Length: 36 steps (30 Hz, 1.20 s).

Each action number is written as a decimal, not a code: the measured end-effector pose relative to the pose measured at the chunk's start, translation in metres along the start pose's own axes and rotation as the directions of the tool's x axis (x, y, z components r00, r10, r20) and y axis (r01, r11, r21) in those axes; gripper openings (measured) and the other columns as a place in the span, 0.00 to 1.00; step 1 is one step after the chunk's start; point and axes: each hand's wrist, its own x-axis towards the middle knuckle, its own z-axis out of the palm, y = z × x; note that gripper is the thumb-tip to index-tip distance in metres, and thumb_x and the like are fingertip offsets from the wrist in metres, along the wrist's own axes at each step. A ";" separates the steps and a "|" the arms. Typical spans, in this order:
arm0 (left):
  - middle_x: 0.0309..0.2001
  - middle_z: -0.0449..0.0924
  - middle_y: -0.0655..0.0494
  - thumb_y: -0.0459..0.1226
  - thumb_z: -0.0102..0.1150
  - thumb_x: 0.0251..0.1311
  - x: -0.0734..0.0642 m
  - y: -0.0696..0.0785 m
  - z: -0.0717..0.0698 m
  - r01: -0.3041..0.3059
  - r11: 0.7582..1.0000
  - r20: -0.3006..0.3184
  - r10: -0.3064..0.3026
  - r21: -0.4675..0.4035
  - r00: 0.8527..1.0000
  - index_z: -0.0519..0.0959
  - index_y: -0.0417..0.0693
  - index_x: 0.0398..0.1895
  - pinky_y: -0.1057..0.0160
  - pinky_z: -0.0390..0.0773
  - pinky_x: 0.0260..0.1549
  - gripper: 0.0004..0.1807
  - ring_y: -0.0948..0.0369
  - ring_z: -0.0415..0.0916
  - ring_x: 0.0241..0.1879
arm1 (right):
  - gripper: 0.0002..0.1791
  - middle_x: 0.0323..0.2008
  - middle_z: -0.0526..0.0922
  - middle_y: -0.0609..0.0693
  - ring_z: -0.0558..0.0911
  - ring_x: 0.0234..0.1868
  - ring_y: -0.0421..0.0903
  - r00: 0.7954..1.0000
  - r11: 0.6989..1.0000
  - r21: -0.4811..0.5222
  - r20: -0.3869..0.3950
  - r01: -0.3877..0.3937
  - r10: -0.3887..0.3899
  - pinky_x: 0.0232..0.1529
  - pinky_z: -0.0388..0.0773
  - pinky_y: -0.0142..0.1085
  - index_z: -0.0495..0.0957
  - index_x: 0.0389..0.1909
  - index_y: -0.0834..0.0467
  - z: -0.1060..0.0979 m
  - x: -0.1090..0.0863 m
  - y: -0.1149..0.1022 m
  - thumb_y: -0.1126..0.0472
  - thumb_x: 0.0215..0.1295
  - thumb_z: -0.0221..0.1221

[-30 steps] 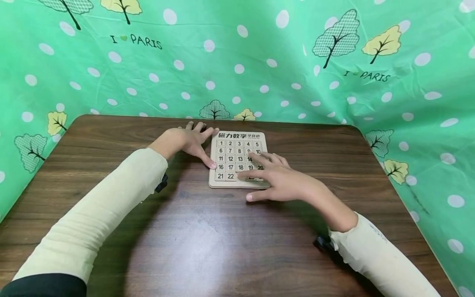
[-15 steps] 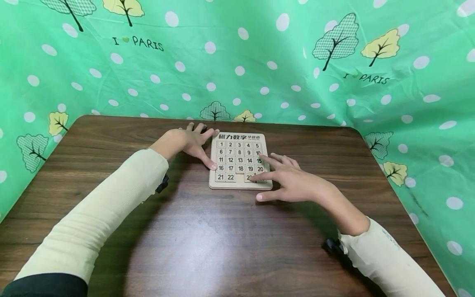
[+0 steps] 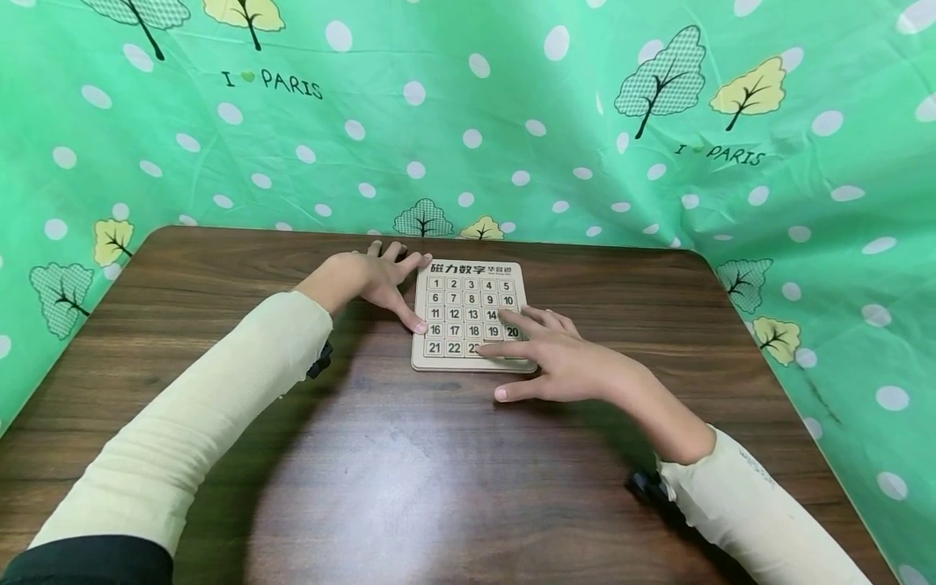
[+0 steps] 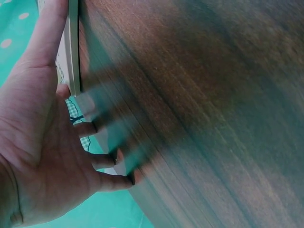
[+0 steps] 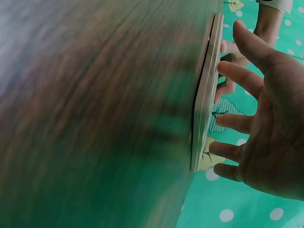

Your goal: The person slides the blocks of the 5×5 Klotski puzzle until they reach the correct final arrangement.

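Observation:
A pale wooden number slide puzzle [image 3: 471, 366] lies flat on the table, its tiles in numbered rows under a line of Chinese characters. My left hand [image 3: 376, 280] is spread at its left side, thumb tip on the edge beside tile 16 and index fingertip at the top left corner. The puzzle's side [image 4: 73, 47] shows by that thumb in the left wrist view. Over the lower right tiles extends my right hand [image 3: 566, 357], index fingertip at tile 23 [image 3: 473, 348], thumb off the front edge. Its fingers hide the tiles right of 23 in the bottom row.
The dark wood-grain table [image 3: 366, 471] runs out in front of the puzzle and to both sides. Behind it and at the sides hangs a green dotted cloth [image 3: 468, 97] with printed trees. Black wrist bands [image 3: 319, 360] sit at the cream sleeves.
Tile 23 has slid left into the gap beside tile 22. My right hand first drew back to the right, then moved left with that tile. The left hand has stayed in place.

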 end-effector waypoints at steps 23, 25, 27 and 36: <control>0.94 0.25 0.36 0.82 0.70 0.52 -0.002 0.001 -0.002 -0.010 1.000 -0.004 0.010 0.011 1.000 0.29 0.68 0.95 0.16 0.44 0.83 0.81 0.24 0.24 0.90 | 0.30 0.92 0.57 0.61 0.51 0.90 0.76 0.998 0.996 0.059 -0.025 -0.062 0.064 0.81 0.46 0.83 0.86 0.72 0.35 -0.011 -0.021 0.025 0.31 0.73 0.70; 0.94 0.25 0.36 0.82 0.70 0.52 -0.003 0.001 -0.002 -0.007 1.000 -0.003 0.007 0.010 1.000 0.29 0.69 0.95 0.16 0.45 0.83 0.81 0.24 0.24 0.90 | 0.31 0.92 0.56 0.61 0.51 0.91 0.76 0.998 0.997 0.061 -0.024 -0.055 0.057 0.81 0.46 0.83 0.85 0.73 0.35 -0.009 -0.019 0.023 0.31 0.73 0.70; 0.94 0.24 0.36 0.82 0.70 0.52 -0.002 0.001 -0.002 -0.003 1.000 -0.001 0.004 0.012 1.000 0.29 0.69 0.95 0.16 0.45 0.83 0.81 0.25 0.24 0.90 | 0.32 0.92 0.56 0.60 0.50 0.91 0.76 0.999 0.997 0.060 -0.024 -0.043 0.044 0.81 0.45 0.83 0.84 0.74 0.34 -0.008 -0.017 0.021 0.30 0.74 0.69; 0.94 0.26 0.37 0.84 0.68 0.52 -0.003 0.001 -0.001 0.004 1.000 -0.014 -0.004 0.009 1.000 0.28 0.70 0.95 0.16 0.45 0.83 0.81 0.25 0.25 0.91 | 0.31 0.92 0.56 0.60 0.52 0.91 0.75 0.999 0.999 0.039 -0.037 -0.024 0.025 0.82 0.46 0.83 0.83 0.75 0.33 -0.003 -0.013 0.019 0.31 0.74 0.69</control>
